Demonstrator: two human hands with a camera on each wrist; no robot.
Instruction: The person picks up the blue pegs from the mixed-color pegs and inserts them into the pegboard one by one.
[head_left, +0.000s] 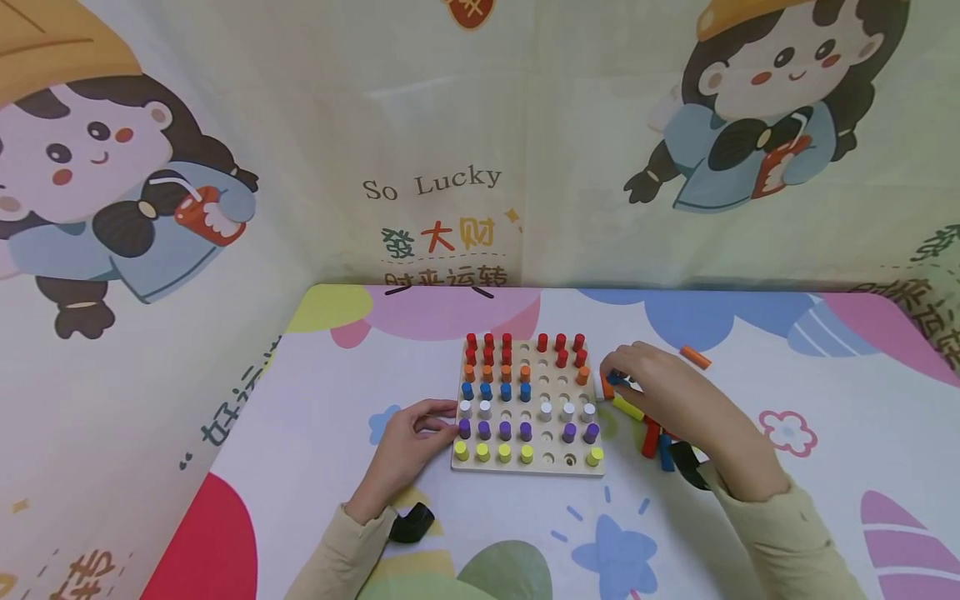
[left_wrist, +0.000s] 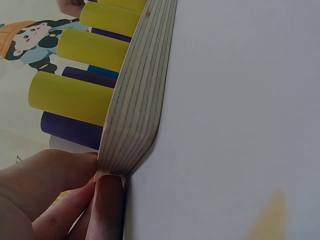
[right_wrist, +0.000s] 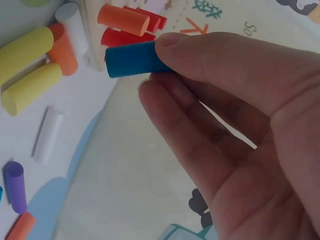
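Note:
A wooden pegboard [head_left: 517, 470] stands on the table with rows of coloured pegs upright in its holes: red at the back, then orange, blue, white, purple and yellow at the front. Several holes in its right half have no peg. My left hand [head_left: 405, 442] grips the board's left edge near the front corner; the left wrist view shows the thumb [left_wrist: 70, 162] and fingers at that corner. Just off the board's right side, my right hand [head_left: 667, 387] pinches a blue peg [right_wrist: 131, 60] between thumb and fingertips, with much of the peg sticking out.
Loose pegs lie right of the board, partly under my right hand: a yellow peg [head_left: 628, 408], a red peg [head_left: 651, 438], a blue peg [head_left: 667, 454] and others. Farther back lies an orange peg [head_left: 695, 357]. A patterned cloth wall [head_left: 570, 167] rises behind the table.

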